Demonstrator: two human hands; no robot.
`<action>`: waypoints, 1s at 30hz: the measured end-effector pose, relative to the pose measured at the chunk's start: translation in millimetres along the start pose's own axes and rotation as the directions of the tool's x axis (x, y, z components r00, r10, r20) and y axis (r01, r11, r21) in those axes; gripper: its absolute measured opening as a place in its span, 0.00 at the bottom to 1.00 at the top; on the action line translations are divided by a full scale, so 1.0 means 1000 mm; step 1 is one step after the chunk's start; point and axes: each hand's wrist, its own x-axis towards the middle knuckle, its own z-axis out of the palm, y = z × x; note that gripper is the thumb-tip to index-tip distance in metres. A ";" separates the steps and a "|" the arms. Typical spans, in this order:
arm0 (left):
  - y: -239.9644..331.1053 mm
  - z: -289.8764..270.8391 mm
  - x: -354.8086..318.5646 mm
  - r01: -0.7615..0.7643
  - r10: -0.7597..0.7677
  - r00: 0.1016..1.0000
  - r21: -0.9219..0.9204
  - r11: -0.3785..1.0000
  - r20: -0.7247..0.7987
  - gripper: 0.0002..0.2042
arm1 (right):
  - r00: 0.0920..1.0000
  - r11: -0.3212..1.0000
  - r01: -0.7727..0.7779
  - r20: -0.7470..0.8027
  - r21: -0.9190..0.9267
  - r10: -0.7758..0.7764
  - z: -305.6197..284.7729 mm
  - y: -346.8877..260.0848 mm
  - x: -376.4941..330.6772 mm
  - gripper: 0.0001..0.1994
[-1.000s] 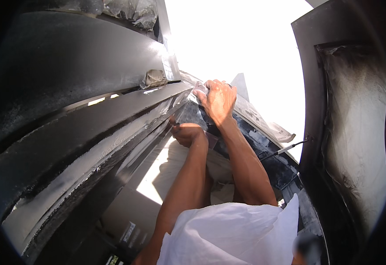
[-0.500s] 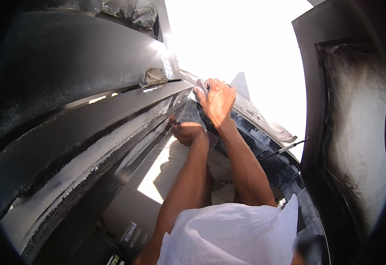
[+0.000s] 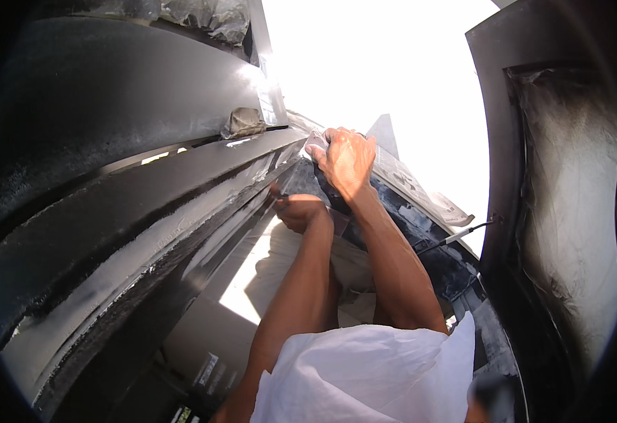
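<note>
My right hand (image 3: 345, 161) reaches up the middle of the view and is closed on a pale sheet, paper or cloth (image 3: 316, 143), pressed against a dark part at the top of a black painted panel (image 3: 146, 204). My left hand (image 3: 298, 210) sits just below it, fingers curled, pinching something small and dark by the panel's edge; I cannot tell what it is. Both forearms rise from the lower edge, over a white garment (image 3: 365, 374).
Large black body panels with grey overspray fill the left side. A dark door-like panel (image 3: 555, 211) with a dusty pale centre stands at the right. A thin metal rod (image 3: 456, 237) juts out near it. Masking material (image 3: 245, 121) hangs at the upper left. The sky is blown out white.
Both hands hold almost the same place; the right hand has shifted very slightly on the sheet.
</note>
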 end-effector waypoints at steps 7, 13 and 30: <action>-0.004 0.006 0.002 -0.051 0.053 0.998 0.057 0.997 -0.039 0.18 | 0.999 1.000 0.013 0.046 -0.002 -0.013 -0.003 -0.003 0.005 0.18; -0.007 0.013 0.006 -0.126 0.140 0.981 0.108 0.986 -0.134 0.15 | 0.987 0.988 0.149 -0.060 -0.034 -0.151 0.009 0.012 -0.002 0.18; -0.015 0.022 0.011 -0.175 0.232 0.960 0.311 0.934 -0.157 0.16 | 0.988 0.781 0.099 -0.152 0.617 -0.004 -0.034 0.021 -0.002 0.09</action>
